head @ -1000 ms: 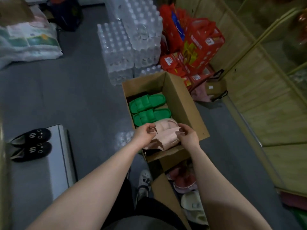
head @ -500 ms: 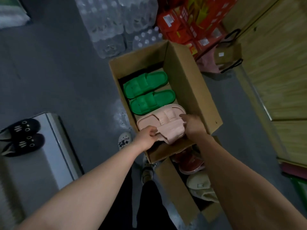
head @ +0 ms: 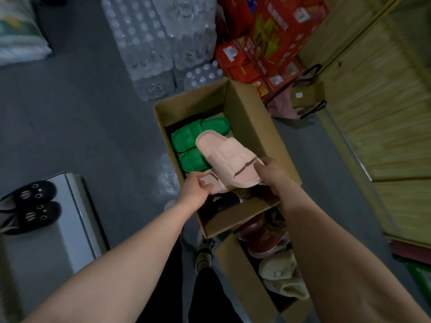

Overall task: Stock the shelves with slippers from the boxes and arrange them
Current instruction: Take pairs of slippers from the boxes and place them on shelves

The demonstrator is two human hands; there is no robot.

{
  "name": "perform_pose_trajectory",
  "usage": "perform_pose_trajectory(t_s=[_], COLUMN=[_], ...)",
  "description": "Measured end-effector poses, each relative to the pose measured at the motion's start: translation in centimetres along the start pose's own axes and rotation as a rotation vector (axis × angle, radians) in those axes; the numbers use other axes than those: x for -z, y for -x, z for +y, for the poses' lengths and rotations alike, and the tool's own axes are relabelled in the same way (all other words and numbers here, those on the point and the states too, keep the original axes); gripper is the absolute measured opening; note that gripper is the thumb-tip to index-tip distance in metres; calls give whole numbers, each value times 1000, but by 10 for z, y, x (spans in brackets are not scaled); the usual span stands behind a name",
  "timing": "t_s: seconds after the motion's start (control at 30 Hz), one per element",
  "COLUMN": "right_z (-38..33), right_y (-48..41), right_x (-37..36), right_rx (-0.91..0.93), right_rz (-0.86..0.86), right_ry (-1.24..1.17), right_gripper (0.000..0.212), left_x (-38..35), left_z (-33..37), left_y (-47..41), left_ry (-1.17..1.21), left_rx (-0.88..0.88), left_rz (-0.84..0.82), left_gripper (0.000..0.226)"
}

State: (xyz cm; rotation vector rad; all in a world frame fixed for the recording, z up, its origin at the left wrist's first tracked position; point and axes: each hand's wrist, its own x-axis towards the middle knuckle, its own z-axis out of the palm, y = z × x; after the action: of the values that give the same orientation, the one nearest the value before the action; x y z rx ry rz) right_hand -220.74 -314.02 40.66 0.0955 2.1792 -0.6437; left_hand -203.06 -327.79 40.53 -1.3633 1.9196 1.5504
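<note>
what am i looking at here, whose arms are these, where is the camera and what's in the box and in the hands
There is no machine here. These are a person's two bare arms, seen by a camera worn on their head that looks forward and down, which is why the arms come in from the bottom edge.

The person stands over an open cardboard box on a grey floor. Inside it lies a pair of green slippers. The right hand grips a pink slipper by one end, raised and tilted above the box. The left hand holds the second pink slipper, lower, at the box's near end.

A second box, nearer the person, holds plush slippers. On the left, black slippers sit on a grey shelf. Behind are packs of water bottles and red cartons.
</note>
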Motion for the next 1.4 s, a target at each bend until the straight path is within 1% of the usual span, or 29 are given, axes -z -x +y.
perform_pose_trajectory(t_s=[0.03, 0.1, 0.13, 0.17, 0.27, 0.3, 0.37, 0.4, 0.43, 0.47, 0.53, 0.6, 0.67, 0.73, 0.83, 0.9, 0.97, 1.07, 1.17, 1.27, 1.4], right_z=[-4, -10, -13, -15, -16, -13, -9, -7, -6, -3, 2, 1, -5, -10, -15, -15, -13, -14, -14, -8, -6], right_y=[-1, -1, 1, 3, 7, 6, 1, -2, -6, -14, -31, -42, -51, -64, -85, -92, -94, -90, -78, -55, -15], right_x=[-3, -14, -20, -27, -48, -52, -56, -56, -54, -53, -49, -47, -50, -58, -70, -73, -72, -68, -58, -49, -35], right_rx=[-8, 20, 29, 28, 41, 51, 54, 55, 55, 60, 116, 188, 235, 265, 244, 243, 268, 280, 296, 315, 263], right_rz=[1, -30, -50, -71, -118, -145, -222, -244, -231, -185, -57, 1, -5, -25, -76, -125, -120, -110, -194, -245, -185], right_ry=[-102, -262, -319, -355, -396, -402, -469, -507, -502, -436, -156, 121, 284, 395, 542, 658, 788, 884, 948, 940, 879], right_gripper=[33, 24, 23, 25, 32, 34, 33, 31, 30, 31, 43, 57, 63, 68, 75, 70, 64, 63, 64, 55, 49], left_x=[0, -1, -1, -2, -4, -2, 3, 7, 11, 14, 21, 26, 29, 30, 31, 31, 30, 29, 27, 26, 27], left_z=[4, 10, 14, 18, 24, 24, 21, 17, 12, 7, -3, -4, -7, -12, -16, -19, -20, -18, -15, -15, -13], left_y=[1, -2, -2, -3, -7, -10, -13, -17, -20, -24, -31, -33, -37, -40, -40, -39, -38, -36, -30, -21, 4], left_ry=[77, 269, 350, 417, 546, 553, 540, 532, 513, 502, 481, 442, 339, 249, 196, 194, 195, 210, 250, 310, 385], left_rx=[12, 63, 81, 81, 42, 33, 28, 19, 12, 11, 16, 14, -10, -49, -86, -91, -100, -101, -73, -28, -20], left_rz=[-10, -41, -51, -58, -3, 39, 103, 116, 122, 131, 153, 172, 179, 185, 183, 180, 180, 184, 187, 200, 230], left_gripper=[52, 76, 78, 74, 57, 57, 64, 69, 74, 78, 81, 78, 75, 76, 79, 80, 79, 76, 76, 78, 71])
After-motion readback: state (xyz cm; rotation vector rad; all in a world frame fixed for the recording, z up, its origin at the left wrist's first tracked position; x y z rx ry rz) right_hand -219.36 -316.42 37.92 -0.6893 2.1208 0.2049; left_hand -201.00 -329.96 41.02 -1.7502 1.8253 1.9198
